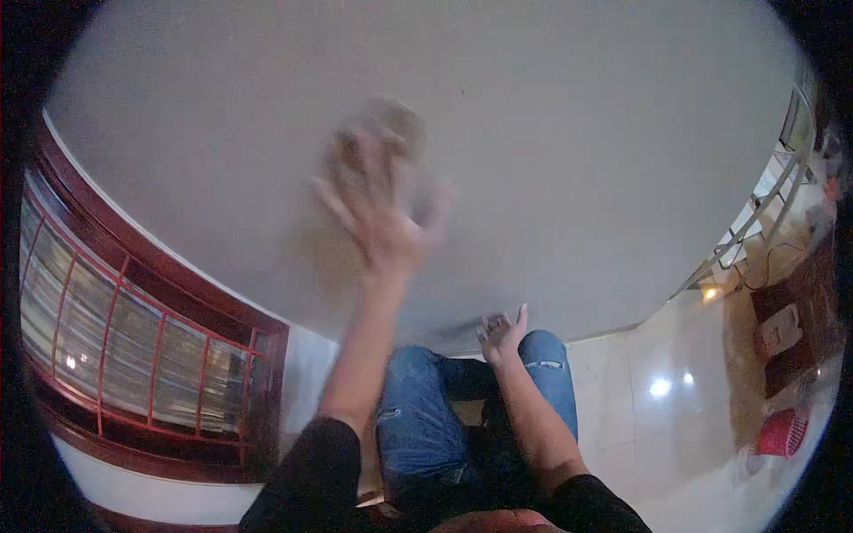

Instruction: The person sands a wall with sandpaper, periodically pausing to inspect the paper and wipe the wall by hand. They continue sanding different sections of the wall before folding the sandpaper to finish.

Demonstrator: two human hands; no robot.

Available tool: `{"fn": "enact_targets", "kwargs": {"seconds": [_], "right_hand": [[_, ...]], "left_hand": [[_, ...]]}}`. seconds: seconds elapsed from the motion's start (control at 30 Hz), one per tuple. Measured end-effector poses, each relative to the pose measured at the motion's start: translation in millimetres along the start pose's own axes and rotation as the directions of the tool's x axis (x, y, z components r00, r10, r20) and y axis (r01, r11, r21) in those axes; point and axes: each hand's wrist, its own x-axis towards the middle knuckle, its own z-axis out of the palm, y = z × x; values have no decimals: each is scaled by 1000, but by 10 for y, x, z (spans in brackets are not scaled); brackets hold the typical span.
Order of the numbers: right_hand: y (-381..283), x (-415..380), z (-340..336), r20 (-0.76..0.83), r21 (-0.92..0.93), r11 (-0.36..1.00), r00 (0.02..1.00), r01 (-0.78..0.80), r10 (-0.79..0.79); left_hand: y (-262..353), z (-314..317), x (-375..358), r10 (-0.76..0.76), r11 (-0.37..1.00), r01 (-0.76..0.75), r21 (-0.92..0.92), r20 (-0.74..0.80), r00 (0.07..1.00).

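Raised in front of me, my left hand (386,218) is blurred by motion, its fingers spread towards the pale grey wall (577,160). Under and just beyond those fingertips shows a brown, pad-like piece (395,120), also smeared; its exact kind cannot be made out. The hand appears to press it flat to the wall. Lower down, above my knee, my right hand (504,338) has its palm turned up and its thumb apart from the fingers. Nothing shows in it, and it is close to the wall's lower part.
My jeans-clad knees (418,400) are close to the wall. At left is a window (151,346) with red bars and a dark red frame. Shiny floor tiles (657,417) lie at right, with a red basket (782,433) and a brown piece of furniture (800,329).
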Motion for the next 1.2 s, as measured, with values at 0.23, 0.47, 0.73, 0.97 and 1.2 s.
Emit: {"fn": "enact_targets", "kwargs": {"seconds": [0.23, 0.47, 0.73, 0.97, 1.2], "right_hand": [[7, -186, 137, 35, -74, 997, 999, 20, -17], [-40, -114, 63, 145, -66, 998, 989, 21, -12], [51, 37, -23, -5, -24, 999, 1000, 26, -26], [33, -37, 4, -31, 26, 1000, 1000, -3, 4], [-52, -62, 6, -107, 116, 993, 993, -36, 48]], "left_hand": [[-456, -154, 921, 9, 1000, -17, -20, -333, 943], [616, 232, -1094, 242, 945, -113, -308, 422, 874], [-690, -384, 1210, -135, 989, 105, -100, -371, 919], [479, 419, -893, 242, 962, -195, -191, 264, 934], [216, 65, -367, 21, 993, 3, -120, 197, 980]]}}
